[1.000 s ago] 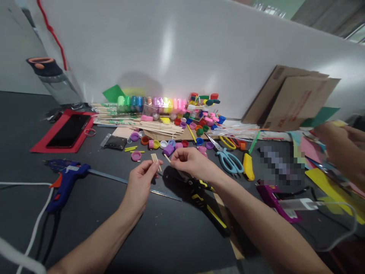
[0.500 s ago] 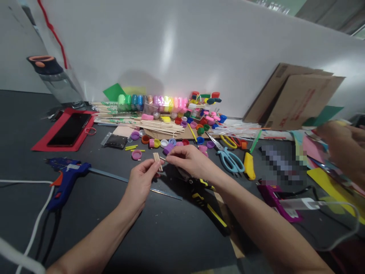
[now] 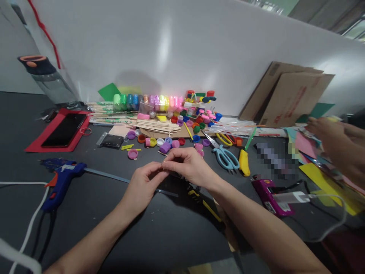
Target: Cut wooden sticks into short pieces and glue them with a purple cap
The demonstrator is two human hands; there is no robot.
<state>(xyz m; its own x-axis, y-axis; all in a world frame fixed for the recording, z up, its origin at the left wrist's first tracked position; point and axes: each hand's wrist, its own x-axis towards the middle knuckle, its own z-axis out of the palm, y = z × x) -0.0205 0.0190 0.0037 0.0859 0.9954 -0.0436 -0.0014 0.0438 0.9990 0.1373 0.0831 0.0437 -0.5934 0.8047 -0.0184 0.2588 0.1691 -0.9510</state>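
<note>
My left hand (image 3: 144, 186) is closed in a pinch around short wooden sticks, now almost wholly hidden by the fingers. My right hand (image 3: 186, 163) meets it fingertip to fingertip, pinching at the same sticks; a thin stick end (image 3: 162, 153) shows just past the fingers. Below the right wrist lies a black and yellow handled tool (image 3: 203, 205), partly covered by the forearm. A long thin grey strip (image 3: 108, 174) runs behind the left hand to the blue glue gun (image 3: 64, 182). Coloured bottle caps (image 3: 165, 147) lie just beyond both hands.
Wooden skewers (image 3: 156, 125) and clay tubs (image 3: 148, 102) line the back. Blue scissors (image 3: 226, 156), a yellow cutter (image 3: 244, 163) and a purple power strip (image 3: 270, 198) lie right. Another person's hand (image 3: 327, 131) is at far right. A phone (image 3: 66, 129) and bottle (image 3: 51, 82) stand left.
My hands have come together, and the sticks that showed between them are now mostly covered by fingers. The view has shifted slightly right. The other person's hand has moved over the papers.
</note>
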